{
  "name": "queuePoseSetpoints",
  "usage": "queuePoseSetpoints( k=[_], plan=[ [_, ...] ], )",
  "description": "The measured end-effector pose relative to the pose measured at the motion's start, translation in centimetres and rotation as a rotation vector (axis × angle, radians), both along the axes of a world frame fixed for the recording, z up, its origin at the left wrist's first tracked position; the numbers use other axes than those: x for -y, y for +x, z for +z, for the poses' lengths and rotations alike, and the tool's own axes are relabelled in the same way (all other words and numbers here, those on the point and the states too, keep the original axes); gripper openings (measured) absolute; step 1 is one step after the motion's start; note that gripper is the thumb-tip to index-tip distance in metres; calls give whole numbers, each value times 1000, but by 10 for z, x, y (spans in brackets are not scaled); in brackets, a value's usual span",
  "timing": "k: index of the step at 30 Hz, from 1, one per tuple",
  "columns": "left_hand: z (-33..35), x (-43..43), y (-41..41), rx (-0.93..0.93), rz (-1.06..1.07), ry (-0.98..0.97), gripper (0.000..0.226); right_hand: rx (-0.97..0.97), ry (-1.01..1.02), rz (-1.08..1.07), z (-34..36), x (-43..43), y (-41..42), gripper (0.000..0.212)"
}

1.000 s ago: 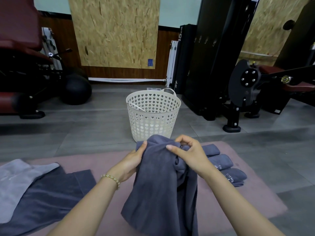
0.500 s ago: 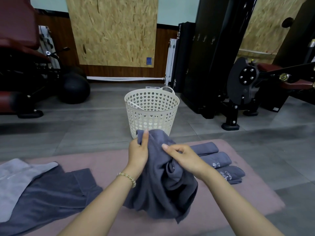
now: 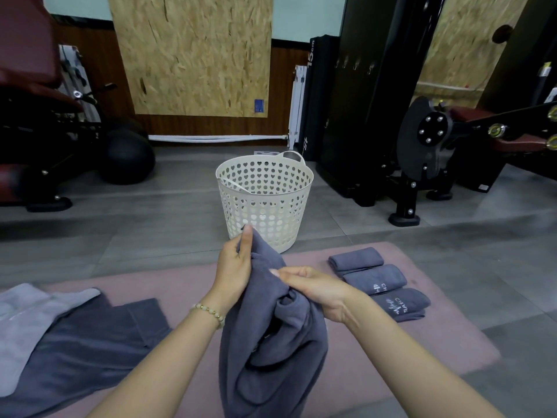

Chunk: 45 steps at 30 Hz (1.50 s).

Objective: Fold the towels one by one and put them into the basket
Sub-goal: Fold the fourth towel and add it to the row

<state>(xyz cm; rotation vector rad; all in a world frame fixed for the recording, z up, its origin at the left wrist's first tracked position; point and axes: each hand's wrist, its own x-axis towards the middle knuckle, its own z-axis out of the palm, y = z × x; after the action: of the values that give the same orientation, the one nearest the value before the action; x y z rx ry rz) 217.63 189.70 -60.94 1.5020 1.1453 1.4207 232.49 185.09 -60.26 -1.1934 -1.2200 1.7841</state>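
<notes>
Towel (image 3: pixel 272 351) lower than before, basket (image 3: pixel 265 206) just beyond

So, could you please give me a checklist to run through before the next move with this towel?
1. Left hand grips the gray towel: ok.
2. Right hand pinches the same towel: ok.
3. Towel spread flat for folding: not ok, it hangs bunched.
4. Bare patch of pink mat to lay it on: ok.
5. Basket upright, mouth unobstructed: ok.
6. Three folded towels in the basket: not ok, they lie on the mat.
</notes>
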Motion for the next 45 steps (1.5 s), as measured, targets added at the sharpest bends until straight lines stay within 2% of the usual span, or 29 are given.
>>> queuePoseSetpoints(
  k=[1, 2, 4, 7, 9, 11, 13, 15, 18, 24, 25, 27, 30, 32, 35, 38, 42, 45],
  plan=[
    [1, -1, -2, -18, -4, 0, 44, -9, 9, -2, 1, -1, 3, 44],
    [3, -2, -3, -40, -17, -6, 44, -34, 14, -7, 5, -1, 5, 41],
    [8, -1, -5, -116, -77, -40, 46, -59, 37, -38, 9, -3, 10, 18],
    [11, 3, -4, -301, -271, -52, 54, 49, 177, -143, 17, -6, 19, 24],
    [12, 1, -5, -331, -334, -6, 50, 116, 261, -117, 24, -7, 27, 20],
    [12, -2, -9, -298, -322, 38, 48, 234, 261, 37, 28, -5, 36, 17],
    [11, -3, -11, -273, -310, 57, 48, 344, 202, 150, 30, -3, 38, 35],
    [7, -4, -12, -277, -307, 44, 50, 371, 167, 151, 30, -1, 38, 36],
    [-1, -8, -15, -308, -265, 25, 53, 388, 175, 98, 31, -3, 40, 17],
    [0, -8, -14, -226, -83, 52, 49, 579, 206, 151, 34, 0, 36, 25],
    [0, -8, -14, -215, -51, 56, 50, 532, 173, 169, 34, 2, 34, 24],
    [-2, -8, -15, -229, -8, 56, 52, 304, 96, 127, 33, 3, 32, 19],
    [-6, -8, -18, -212, 12, 45, 56, 58, 144, -166, 30, -4, 32, 16],
    [-7, -9, -17, -215, 31, 3, 53, 156, 367, -364, 28, -8, 32, 17],
    [-5, -9, -17, -191, -32, -211, 50, 289, 601, -422, 27, -7, 24, 17],
    [0, -3, -14, -169, -188, -346, 54, 302, 575, -368, 22, -5, 14, 25],
    [4, 7, 0, -191, -182, -219, 67, 321, 499, -375, 14, -4, 4, 33],
    [4, 8, 1, -169, -167, -154, 55, 213, 408, -350, 18, -4, 8, 34]
  ],
)
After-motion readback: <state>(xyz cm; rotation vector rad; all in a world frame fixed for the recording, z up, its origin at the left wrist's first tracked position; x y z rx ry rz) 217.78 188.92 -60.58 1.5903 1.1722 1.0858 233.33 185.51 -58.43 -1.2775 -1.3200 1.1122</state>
